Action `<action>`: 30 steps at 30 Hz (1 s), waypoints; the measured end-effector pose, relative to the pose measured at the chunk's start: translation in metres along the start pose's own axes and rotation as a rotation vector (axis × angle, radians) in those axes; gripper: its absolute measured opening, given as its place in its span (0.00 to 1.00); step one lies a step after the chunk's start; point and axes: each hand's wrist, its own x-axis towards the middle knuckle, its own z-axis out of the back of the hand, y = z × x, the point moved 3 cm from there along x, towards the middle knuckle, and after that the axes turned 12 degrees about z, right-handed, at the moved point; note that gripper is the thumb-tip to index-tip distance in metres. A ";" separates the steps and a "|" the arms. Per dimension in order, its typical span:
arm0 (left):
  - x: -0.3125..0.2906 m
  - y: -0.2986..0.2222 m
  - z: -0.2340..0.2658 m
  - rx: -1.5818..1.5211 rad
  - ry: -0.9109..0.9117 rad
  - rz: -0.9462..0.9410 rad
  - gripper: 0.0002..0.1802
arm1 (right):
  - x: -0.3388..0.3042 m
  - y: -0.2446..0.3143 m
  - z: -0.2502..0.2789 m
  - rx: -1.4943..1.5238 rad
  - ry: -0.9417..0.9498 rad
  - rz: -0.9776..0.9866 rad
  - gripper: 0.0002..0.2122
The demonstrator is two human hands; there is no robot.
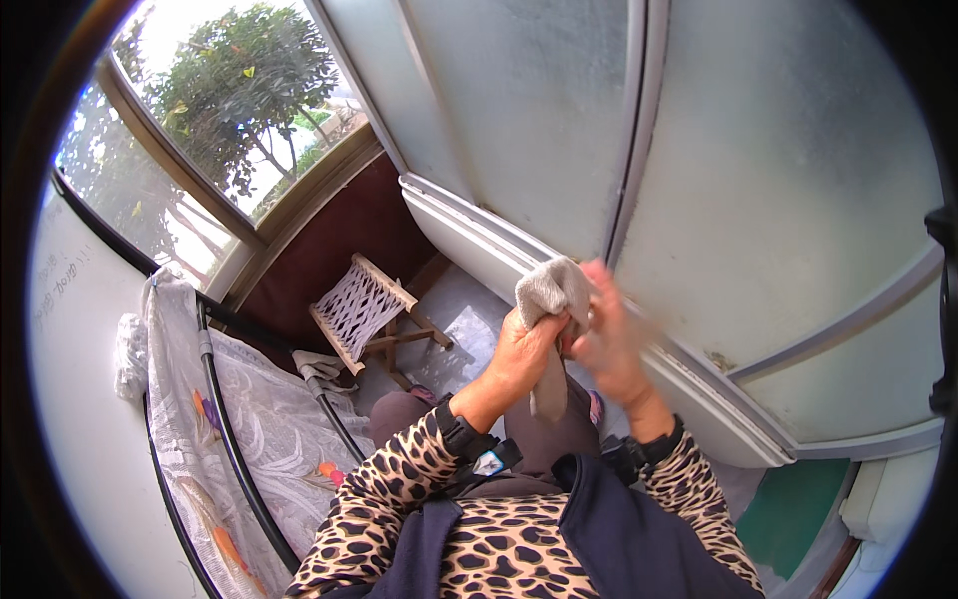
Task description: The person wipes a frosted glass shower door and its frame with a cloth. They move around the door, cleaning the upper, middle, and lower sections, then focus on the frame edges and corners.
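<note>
Grey cloth [552, 288] — left hand [526, 351] curled round its middle.

Folding stool [361, 307], wooden frame, woven pale cord seat; on the floor [469, 334], ahead and left of the hands [526, 354]. Rack [239, 469], black tubing, left of the hands; draped with lace cloth [284, 399], white, sheer, orange and purple motifs. Wall [80, 349], white, faintly marked, far left. Window [185, 155], brown-framed, far ahead-left, tree [239, 80] outside; dark red panel [369, 215] beneath. Frosted panes [768, 180], metal-framed, ahead and right. Mat [793, 509], green, right of the hands, nearer the wearer.
</note>
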 end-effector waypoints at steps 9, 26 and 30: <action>0.007 0.031 0.021 -0.556 -0.029 0.238 0.16 | -0.031 -0.029 -0.022 -0.623 0.360 0.133 0.37; 0.010 0.065 0.037 -0.612 0.158 0.413 0.21 | -0.024 -0.032 -0.010 -0.433 0.179 -0.176 0.10; 0.017 0.060 0.058 -0.814 0.060 0.343 0.17 | -0.017 -0.046 -0.035 -0.221 0.148 -0.244 0.21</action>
